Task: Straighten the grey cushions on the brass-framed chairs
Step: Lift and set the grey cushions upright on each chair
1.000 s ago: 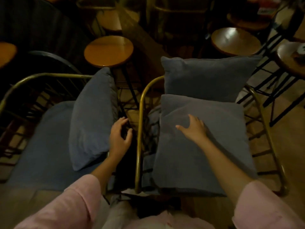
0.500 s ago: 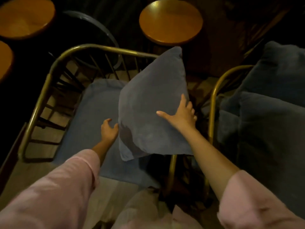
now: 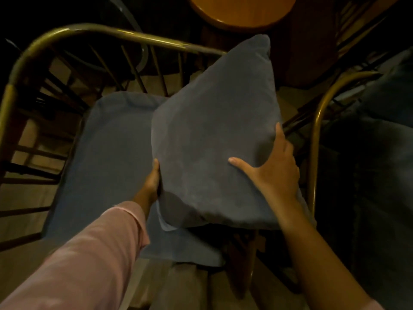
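Note:
A grey back cushion (image 3: 214,135) stands tilted in the left brass-framed chair (image 3: 67,30), leaning against the chair's right side with one corner pointing up. Under it lies the flat grey seat cushion (image 3: 107,157). My left hand (image 3: 152,180) grips the back cushion's lower left edge, fingers tucked behind it. My right hand (image 3: 274,168) lies spread on the cushion's right side, thumb on the front and fingers around the edge. The second chair's brass frame (image 3: 315,130) and its dark grey cushions (image 3: 380,166) show at the right.
A round wooden table (image 3: 241,10) stands just beyond the chair back. Dark metal spindles (image 3: 134,68) line the chair's back and left side. Wooden floor shows through the frame at left and below the seat.
My view swung from the right chair to the left one and closed in. My right hand left the right chair's cushion; both hands have taken hold of the left chair's back cushion.

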{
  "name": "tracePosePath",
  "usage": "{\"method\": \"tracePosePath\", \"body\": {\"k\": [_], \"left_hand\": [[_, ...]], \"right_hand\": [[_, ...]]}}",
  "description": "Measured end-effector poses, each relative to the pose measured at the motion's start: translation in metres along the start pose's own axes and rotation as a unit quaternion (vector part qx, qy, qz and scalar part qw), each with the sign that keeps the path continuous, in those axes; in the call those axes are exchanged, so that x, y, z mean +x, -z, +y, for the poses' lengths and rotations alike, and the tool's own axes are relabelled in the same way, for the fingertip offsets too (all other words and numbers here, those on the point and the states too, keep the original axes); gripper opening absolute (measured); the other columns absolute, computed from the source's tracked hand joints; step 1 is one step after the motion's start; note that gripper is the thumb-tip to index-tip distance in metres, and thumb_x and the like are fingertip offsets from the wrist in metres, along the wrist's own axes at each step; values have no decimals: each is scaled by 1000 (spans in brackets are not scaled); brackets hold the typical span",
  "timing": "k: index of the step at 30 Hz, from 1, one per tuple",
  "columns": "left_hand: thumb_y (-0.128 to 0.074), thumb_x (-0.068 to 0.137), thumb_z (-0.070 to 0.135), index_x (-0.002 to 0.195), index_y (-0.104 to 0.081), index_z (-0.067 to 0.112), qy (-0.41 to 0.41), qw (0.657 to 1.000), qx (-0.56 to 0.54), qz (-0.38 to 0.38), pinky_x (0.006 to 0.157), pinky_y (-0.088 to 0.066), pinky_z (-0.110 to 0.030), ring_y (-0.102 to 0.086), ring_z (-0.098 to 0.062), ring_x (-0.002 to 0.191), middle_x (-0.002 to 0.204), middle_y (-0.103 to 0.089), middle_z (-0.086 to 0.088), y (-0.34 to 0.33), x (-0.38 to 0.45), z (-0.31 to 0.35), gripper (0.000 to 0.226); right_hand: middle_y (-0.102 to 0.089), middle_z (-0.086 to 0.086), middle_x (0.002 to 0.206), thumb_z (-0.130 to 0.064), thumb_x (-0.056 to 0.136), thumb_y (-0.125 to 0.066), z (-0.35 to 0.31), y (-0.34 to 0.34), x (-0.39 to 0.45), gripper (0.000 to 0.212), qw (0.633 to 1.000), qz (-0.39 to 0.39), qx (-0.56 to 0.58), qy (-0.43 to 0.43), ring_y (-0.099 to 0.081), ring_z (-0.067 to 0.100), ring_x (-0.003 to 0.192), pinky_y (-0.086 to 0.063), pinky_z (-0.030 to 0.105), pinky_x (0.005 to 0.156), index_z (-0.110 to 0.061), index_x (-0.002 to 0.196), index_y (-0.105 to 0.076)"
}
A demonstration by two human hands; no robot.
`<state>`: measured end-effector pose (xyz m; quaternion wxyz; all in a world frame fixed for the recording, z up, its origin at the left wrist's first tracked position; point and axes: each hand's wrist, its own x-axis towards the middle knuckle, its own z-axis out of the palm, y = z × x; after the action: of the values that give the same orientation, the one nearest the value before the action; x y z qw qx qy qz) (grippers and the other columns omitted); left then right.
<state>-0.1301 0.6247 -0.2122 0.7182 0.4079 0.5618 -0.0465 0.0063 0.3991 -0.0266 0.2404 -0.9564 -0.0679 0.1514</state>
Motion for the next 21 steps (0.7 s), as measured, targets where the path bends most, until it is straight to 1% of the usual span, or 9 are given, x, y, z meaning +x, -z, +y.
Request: {"method": "tracePosePath", "body": {"k": [2,3,5,8,10,14,16,19,21], "left_hand": [[-26,98,60,142,-46,13,-10,999,-36,-6,100,-39,-34,-51,-19,120,133,-54,-1,1,6,-2,67],[-32,92,68,141,-49,13,-9,999,-46,11,102,-41,-36,-53,-22,122,137,-55,-4,1,8,-2,75],[-48,78,78,138,-53,9,-1,996,-16,90,107,-43,-43,-55,-28,125,140,-57,-10,7,9,-3,92],[-50,96,46,130,-55,-6,-69,978,51,192,106,-44,-46,-56,-35,123,135,-58,-21,20,-10,5,62],[-47,100,35,122,-60,-11,-135,961,84,228,103,-46,-44,-58,-38,120,128,-61,-28,36,-25,12,53],[-47,101,32,112,-65,-10,-202,937,82,274,81,-44,-30,-63,-33,111,117,-67,-25,83,-54,27,48],[-47,101,32,103,-66,-13,-226,923,101,294,75,-41,-33,-65,-36,104,109,-68,-29,108,-65,35,49],[-45,101,36,95,-63,-18,-259,894,159,330,81,-45,-45,-63,-44,99,103,-65,-37,148,-69,40,57],[-43,100,41,96,-62,-16,-266,884,182,339,85,-47,-48,-62,-46,99,103,-64,-37,172,-74,39,60]], "right_hand": [[-35,7,158,-73,58,-80,0,-1,1,131,1000,10,7,5,-42,35,141,-37,58,112,-34,160,-7],[-36,7,157,-71,59,-81,1,-2,1,130,1000,14,11,10,-43,35,141,-38,59,112,-34,160,-8],[-39,6,156,-69,61,-82,0,-2,1,127,999,19,28,23,-45,34,140,-39,59,111,-34,160,-10],[-43,2,155,-66,63,-83,-1,2,-2,121,996,23,80,44,-47,28,139,-43,56,110,-32,159,-17],[-46,-1,153,-66,63,-83,1,3,-8,117,991,26,120,49,-49,25,136,-47,49,107,-31,157,-23],[-49,-4,149,-54,68,-87,2,-17,-38,106,977,4,211,40,-51,16,131,-47,32,101,-26,154,-32],[-48,-9,147,-47,69,-89,2,-36,-56,102,969,-12,246,25,-49,12,130,-45,30,101,-26,152,-33],[-43,-9,151,-43,71,-89,5,-68,-79,106,963,-79,259,-16,-45,9,131,-41,31,105,-25,156,-27],[-42,-11,147,-38,73,-89,9,-91,-93,107,956,-129,260,-36,-42,5,125,-40,32,106,-25,156,-24]]}}
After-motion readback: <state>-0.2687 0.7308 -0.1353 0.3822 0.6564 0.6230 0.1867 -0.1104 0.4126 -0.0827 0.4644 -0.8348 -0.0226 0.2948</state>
